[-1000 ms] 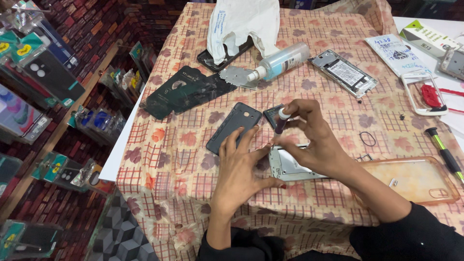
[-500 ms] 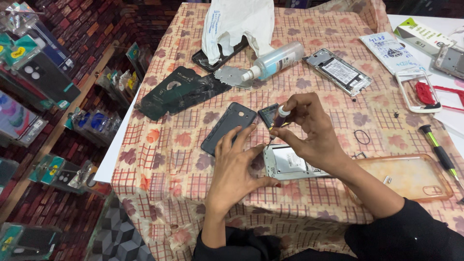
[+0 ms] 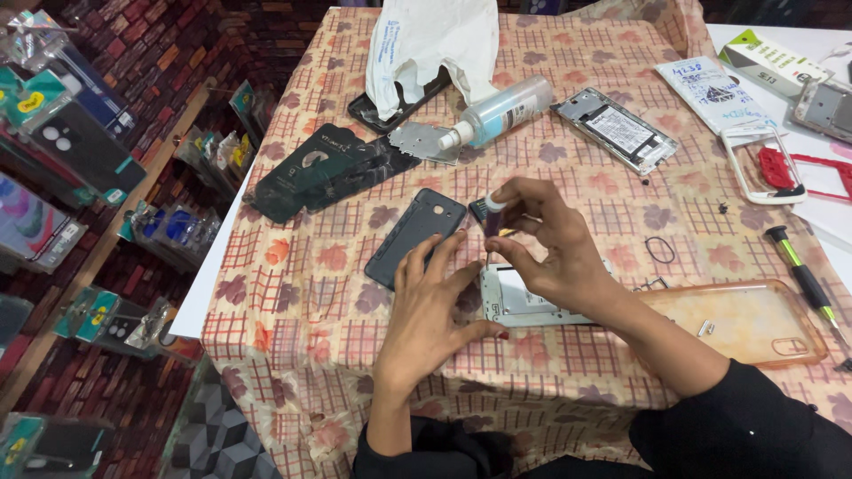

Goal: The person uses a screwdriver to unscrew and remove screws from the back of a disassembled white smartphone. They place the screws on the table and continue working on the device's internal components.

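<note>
Head view, scanned left to right.

Far left, off the counter (image 3: 266, 266): shelves of packaged phone cases (image 3: 62, 151), well apart from the work.

On the patterned cloth, left of centre: a dark flat packet (image 3: 324, 168), then a dark phone back cover (image 3: 415, 235) lying diagonally, its near end just beside our left hand. Farther back: a white plastic bag (image 3: 430, 44) draped over a black phone, and a clear spray bottle (image 3: 501, 111) on its side.

Left hand (image 3: 435, 310): fingers spread and open, gripping nothing; fingertips press down at the left edge of the phone frame (image 3: 532, 302), steadying it.

Phone frame: a pale, stripped chassis, flat on the counter, near centre, directly under both hands. Long axis runs left to right across our view (the right portion is hidden under the right wrist, so we cannot tell its full extent).

Right hand (image 3: 541, 244): closed in a pinch on a small dark tube (image 3: 493, 217) with a pale cap, held roughly upright, tip pointing down toward the frame's far left corner. Whether the tip touches the frame we cannot tell.

Key relation: the frame lies just below and near-side of the tube; the right hand is the one over it, the left braces from the left.

Right of the hands: an opened phone (image 3: 612, 129) with its battery exposed at far centre, a small black ring (image 3: 659, 249), a clear orange case (image 3: 737, 324) beside the right forearm, a green-handled screwdriver (image 3: 803, 279), a white-and-red bumper (image 3: 763, 164).
</note>
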`<action>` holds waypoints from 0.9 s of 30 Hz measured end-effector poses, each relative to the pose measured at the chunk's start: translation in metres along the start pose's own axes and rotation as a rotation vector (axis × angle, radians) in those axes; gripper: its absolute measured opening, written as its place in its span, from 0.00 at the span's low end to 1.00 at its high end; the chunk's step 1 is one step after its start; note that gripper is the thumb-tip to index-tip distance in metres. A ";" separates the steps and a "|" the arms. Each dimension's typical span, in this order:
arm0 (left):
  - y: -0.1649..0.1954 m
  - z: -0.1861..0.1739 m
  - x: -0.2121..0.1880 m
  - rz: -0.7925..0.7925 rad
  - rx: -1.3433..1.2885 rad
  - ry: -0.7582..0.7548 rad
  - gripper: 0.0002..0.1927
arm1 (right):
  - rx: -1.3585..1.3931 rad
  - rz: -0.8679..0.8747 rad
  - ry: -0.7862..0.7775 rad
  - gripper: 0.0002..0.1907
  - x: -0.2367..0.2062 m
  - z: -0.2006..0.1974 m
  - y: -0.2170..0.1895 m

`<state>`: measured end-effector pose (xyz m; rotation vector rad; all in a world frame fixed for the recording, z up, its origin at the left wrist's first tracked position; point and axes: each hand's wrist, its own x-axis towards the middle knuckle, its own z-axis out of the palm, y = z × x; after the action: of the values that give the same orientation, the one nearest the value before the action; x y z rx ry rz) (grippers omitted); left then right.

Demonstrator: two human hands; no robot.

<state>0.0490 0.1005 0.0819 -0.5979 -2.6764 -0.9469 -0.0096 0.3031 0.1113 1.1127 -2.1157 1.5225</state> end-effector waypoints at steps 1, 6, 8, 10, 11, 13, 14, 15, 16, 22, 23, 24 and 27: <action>0.000 0.000 0.000 0.001 0.001 0.002 0.42 | 0.037 0.023 -0.024 0.27 -0.001 -0.001 0.000; 0.000 0.001 0.004 -0.073 0.040 -0.069 0.46 | 0.067 -0.050 -0.028 0.29 0.000 0.003 -0.001; 0.001 0.001 0.004 -0.073 0.036 -0.063 0.46 | 0.052 -0.023 0.032 0.30 0.001 0.004 -0.001; 0.001 0.001 0.002 -0.069 0.010 -0.041 0.46 | 0.258 0.070 -0.052 0.26 0.001 0.002 -0.003; 0.000 0.000 0.002 -0.071 0.010 -0.044 0.46 | 0.359 0.117 -0.093 0.24 0.001 0.000 -0.004; 0.000 0.001 0.003 -0.078 0.009 -0.053 0.46 | 0.187 -0.021 -0.092 0.27 0.001 -0.002 -0.006; 0.000 0.001 0.004 -0.075 0.017 -0.056 0.46 | 0.100 -0.090 -0.091 0.29 0.002 -0.003 -0.007; 0.000 0.001 0.004 -0.074 0.024 -0.060 0.46 | 0.088 -0.058 -0.062 0.30 0.002 -0.003 -0.009; 0.000 0.000 0.004 -0.072 0.033 -0.063 0.46 | 0.076 -0.027 -0.033 0.30 0.003 -0.003 -0.010; 0.001 0.000 0.003 -0.079 0.007 -0.049 0.47 | 0.014 -0.046 -0.083 0.31 0.005 -0.003 -0.015; 0.001 0.000 0.003 -0.080 0.011 -0.052 0.47 | -0.072 -0.132 -0.069 0.34 0.005 -0.002 -0.015; 0.001 0.000 0.003 -0.081 0.014 -0.056 0.47 | -0.054 -0.090 -0.034 0.33 0.005 -0.001 -0.015; 0.000 0.002 0.004 -0.087 0.028 -0.063 0.47 | 0.061 0.030 0.001 0.29 0.005 -0.001 -0.012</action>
<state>0.0450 0.1031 0.0819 -0.5170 -2.7867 -0.9266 -0.0043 0.3006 0.1232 1.1040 -2.1078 1.6108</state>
